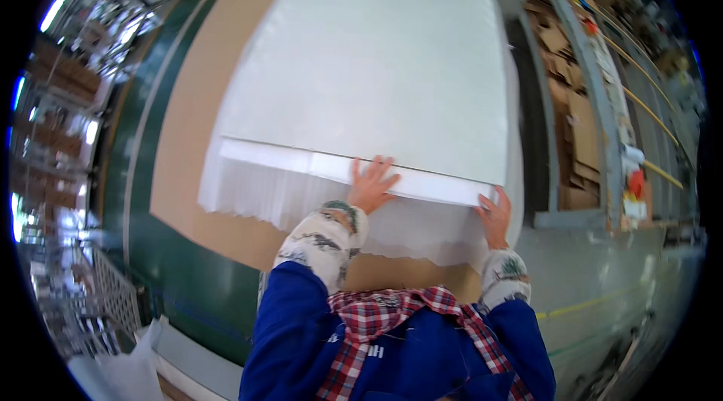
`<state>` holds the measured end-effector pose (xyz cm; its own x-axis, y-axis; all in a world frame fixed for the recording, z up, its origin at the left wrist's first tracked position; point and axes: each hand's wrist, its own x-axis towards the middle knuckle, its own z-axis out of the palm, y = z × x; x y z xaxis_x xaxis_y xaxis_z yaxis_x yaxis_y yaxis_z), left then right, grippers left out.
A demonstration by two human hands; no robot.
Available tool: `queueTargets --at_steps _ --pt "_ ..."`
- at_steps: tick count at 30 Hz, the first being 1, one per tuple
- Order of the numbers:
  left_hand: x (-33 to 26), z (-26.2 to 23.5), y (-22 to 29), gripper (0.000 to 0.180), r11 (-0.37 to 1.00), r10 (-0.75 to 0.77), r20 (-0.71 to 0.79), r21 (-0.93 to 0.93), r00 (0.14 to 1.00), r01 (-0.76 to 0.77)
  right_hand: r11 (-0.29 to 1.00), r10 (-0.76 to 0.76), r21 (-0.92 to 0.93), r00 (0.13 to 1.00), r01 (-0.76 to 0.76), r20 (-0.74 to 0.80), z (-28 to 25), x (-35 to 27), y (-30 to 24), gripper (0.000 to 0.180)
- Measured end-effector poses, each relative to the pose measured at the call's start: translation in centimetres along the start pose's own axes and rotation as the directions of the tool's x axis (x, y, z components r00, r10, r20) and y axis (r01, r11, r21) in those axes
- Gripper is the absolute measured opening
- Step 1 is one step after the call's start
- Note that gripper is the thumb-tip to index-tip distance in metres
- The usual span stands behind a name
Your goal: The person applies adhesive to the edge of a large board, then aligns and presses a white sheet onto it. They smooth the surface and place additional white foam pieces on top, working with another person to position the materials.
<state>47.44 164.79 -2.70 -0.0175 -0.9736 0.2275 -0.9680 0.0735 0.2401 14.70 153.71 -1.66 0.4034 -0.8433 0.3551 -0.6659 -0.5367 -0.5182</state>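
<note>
A large white panel (369, 62) lies flat ahead of me. Along its near edge runs a narrow white foam strip (331, 166), with a seam partway along its left part. My left hand (372, 186) lies on the strip near its middle, fingers spread, fingertips reaching the panel's edge. At the strip's right end, my right hand (494, 216) has its fingers bent around the corner, gripping it. A thin translucent white wrapping sheet (263, 194) spreads from under the panel toward me, its near edge wavy.
Brown cardboard (196, 115) lies beneath the sheet on a green table surface (211, 280). To the right stands a grey metal-framed rack (605, 100) holding cardboard pieces (576, 130). White sheet material (124, 367) hangs at the lower left. Cluttered shelving (68, 77) lines the far left.
</note>
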Motion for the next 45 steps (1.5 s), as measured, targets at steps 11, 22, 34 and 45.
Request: queueTargets --at_steps 11,22,34,45 --pt "0.3 -0.7 0.4 0.049 0.993 0.020 0.067 0.116 0.998 -0.028 0.986 0.170 0.008 0.985 -0.169 -0.037 1.4 -1.1 0.3 0.050" --pt "0.3 7.0 -3.8 0.054 0.947 0.309 -0.236 0.167 0.921 -0.275 0.815 0.578 0.043 0.816 -0.578 0.018 -7.2 -23.2 -6.2 0.051" --pt "-16.1 7.8 24.8 0.066 0.506 0.799 -0.228 -0.245 0.557 -0.827 0.035 0.949 0.183 -0.024 -0.982 -0.313 -12.4 -60.4 -15.9 0.045" --pt "-23.8 13.2 42.5 0.063 0.545 0.812 -0.217 -0.055 0.542 -0.837 -0.207 0.709 0.343 -0.382 -0.916 -0.593 -29.0 -84.3 -11.4 0.045"
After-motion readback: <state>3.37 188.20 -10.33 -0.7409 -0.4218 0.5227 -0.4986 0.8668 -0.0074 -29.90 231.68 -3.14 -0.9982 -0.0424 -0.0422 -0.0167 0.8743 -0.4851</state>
